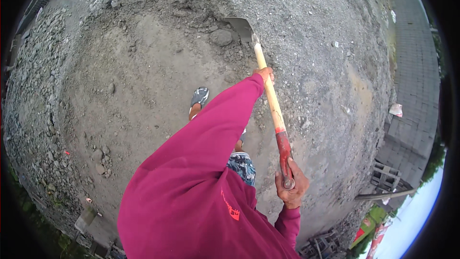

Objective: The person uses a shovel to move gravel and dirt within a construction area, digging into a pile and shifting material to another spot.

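Observation:
I hold a shovel with a pale wooden shaft [271,97] and a red grip end. My left hand [265,73] is closed around the shaft partway up, the arm stretched out in a magenta sleeve. My right hand [291,184] is closed on the red end of the handle near my body. The grey metal blade [239,28] is dug into a pile of grey sand and gravel [268,0]. A lump of stone [221,37] lies just left of the blade. My foot in a grey sandal [199,98] stands on the sandy ground below the left arm.
Loose gravel and stones [33,96] spread along the left side. A paved block surface [414,81] runs along the right, with a white scrap [396,110] at its edge. Wooden pallets [385,176] lie at the lower right. Small rocks [99,160] sit at lower left.

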### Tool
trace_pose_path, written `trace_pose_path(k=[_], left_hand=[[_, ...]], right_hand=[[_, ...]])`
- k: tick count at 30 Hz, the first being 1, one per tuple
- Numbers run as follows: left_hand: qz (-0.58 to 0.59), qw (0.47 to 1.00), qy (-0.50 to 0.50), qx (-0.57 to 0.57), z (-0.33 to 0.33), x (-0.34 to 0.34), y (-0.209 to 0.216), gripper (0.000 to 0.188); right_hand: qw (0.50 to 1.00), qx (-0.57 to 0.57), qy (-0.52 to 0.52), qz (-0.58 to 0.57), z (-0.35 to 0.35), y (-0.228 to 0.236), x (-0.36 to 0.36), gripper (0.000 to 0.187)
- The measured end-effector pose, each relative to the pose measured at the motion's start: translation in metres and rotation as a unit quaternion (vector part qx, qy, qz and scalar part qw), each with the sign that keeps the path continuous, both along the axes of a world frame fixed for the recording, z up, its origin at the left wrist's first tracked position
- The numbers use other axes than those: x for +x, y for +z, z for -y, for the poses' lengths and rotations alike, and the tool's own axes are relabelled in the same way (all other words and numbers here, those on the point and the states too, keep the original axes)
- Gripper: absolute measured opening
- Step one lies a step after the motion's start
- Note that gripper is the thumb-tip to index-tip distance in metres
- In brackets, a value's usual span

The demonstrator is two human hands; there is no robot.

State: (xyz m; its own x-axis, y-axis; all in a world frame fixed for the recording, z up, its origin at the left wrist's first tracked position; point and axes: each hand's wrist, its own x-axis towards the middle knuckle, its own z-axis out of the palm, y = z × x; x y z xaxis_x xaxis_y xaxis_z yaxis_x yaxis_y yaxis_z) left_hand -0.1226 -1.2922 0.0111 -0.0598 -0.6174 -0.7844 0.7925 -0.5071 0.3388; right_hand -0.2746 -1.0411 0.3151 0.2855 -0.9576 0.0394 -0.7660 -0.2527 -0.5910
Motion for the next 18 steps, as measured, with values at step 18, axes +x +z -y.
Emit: trace_pose_path(k=[18], left_hand=[[0.293,0.922,0.014,0.253,-0.108,0.214,0.052,0.024]], right_hand=[[0.832,0.333,-0.347,0.276,0.059,0.064,0.082,0.047]])
